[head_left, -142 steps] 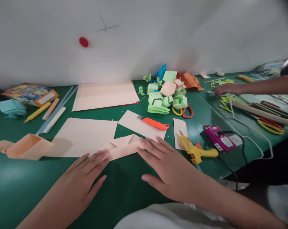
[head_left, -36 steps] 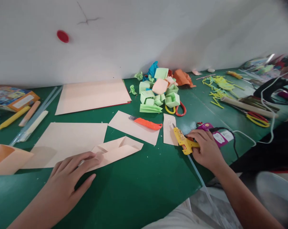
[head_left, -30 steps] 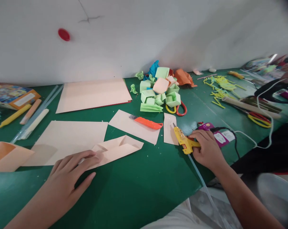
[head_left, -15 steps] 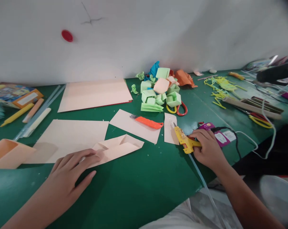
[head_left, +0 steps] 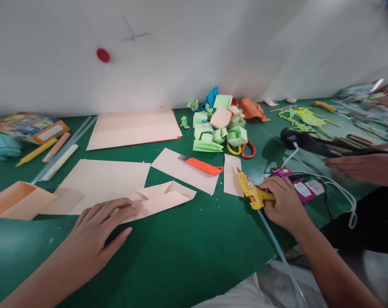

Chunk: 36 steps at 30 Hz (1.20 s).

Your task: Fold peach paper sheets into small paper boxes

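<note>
My left hand (head_left: 102, 231) lies with fingers stretched over the left end of a folded peach paper (head_left: 168, 196), pressing it lightly against the table. My right hand (head_left: 285, 205) is wrapped round the handle of a yellow hot glue gun (head_left: 253, 192). A long clear glue stick (head_left: 279, 250) trails out of its back past the table edge. The gun's nozzle rests over a small peach paper strip (head_left: 233, 171). An orange utility knife (head_left: 203, 166) lies on another peach piece (head_left: 181, 167) between my hands. A flat peach sheet (head_left: 100, 184) is partly beneath the folded paper.
A peach paper box (head_left: 22, 199) stands at left, near crayons (head_left: 36, 152). Green folded papers (head_left: 208, 132) and scissors (head_left: 248, 149) sit at the back. At right, another person's hand (head_left: 361, 167) is beside a black corded tool (head_left: 309, 143), close to a purple power strip (head_left: 306, 190).
My right hand has left the folded paper and taken hold of the glue gun. My left hand stays on the paper. The other person's black tool has come in from the right.
</note>
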### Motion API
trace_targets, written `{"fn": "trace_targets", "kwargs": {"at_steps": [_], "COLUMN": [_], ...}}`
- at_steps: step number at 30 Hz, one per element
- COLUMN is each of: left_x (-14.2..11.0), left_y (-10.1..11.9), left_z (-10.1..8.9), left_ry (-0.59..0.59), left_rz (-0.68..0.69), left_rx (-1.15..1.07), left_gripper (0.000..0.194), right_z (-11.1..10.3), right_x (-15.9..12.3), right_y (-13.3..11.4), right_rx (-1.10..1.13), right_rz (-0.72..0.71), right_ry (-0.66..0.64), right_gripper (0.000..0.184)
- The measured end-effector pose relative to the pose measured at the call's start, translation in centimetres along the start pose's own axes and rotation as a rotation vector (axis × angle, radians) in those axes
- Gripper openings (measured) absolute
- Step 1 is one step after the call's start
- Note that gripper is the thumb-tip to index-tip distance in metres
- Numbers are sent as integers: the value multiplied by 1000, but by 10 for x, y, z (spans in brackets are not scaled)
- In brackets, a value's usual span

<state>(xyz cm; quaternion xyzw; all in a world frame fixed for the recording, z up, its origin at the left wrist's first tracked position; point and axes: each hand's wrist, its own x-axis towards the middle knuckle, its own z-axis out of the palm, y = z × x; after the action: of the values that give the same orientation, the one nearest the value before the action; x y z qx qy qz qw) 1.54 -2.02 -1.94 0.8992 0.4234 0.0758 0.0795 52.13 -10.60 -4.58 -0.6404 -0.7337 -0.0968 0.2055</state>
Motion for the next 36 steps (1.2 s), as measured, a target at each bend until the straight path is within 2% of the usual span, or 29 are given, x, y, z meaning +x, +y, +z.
{"fn": "trace_targets", "kwargs": {"at_steps": [3, 6, 10, 14, 16, 19, 22, 25, 30, 33, 36], "left_x": [0, 0, -1, 0, 1, 4, 7, 7, 4, 3, 4], "left_y": [-3, -5, -3, 5, 10, 15, 19, 23, 29, 31, 33], "left_z": [0, 0, 1, 5, 7, 8, 8, 7, 3, -1, -5], "left_ry": [-5, -4, 9, 77, 88, 122, 162, 174, 135, 111, 86], "left_rz": [-4, 17, 3, -145, -178, -154, -99, -14, 114, 188, 279], "left_rx": [-2, -2, -12, -71, -88, -81, -97, -108, -98, -46, 19], "left_gripper": [46, 46, 52, 69, 71, 53, 34, 26, 35, 44, 51], "right_z": [0, -1, -3, -8, -13, -22, -33, -43, -53, -51, -42], "right_x": [0, 0, 1, 2, 3, 8, 19, 34, 62, 78, 90], "right_y": [1, 1, -4, -9, -12, -21, -41, -70, -123, -147, -162], "right_rx": [-2, -11, -32, -37, -17, 7, 31, 96, 230, 262, 253], "right_rz": [-1, 13, -4, -3, 11, 20, -8, -128, -375, -498, -572], "right_ry": [-3, -22, -20, 8, 53, 112, 119, 15, -218, -369, -447], "right_gripper": [29, 27, 42, 54, 56, 54, 48, 38, 34, 32, 30]}}
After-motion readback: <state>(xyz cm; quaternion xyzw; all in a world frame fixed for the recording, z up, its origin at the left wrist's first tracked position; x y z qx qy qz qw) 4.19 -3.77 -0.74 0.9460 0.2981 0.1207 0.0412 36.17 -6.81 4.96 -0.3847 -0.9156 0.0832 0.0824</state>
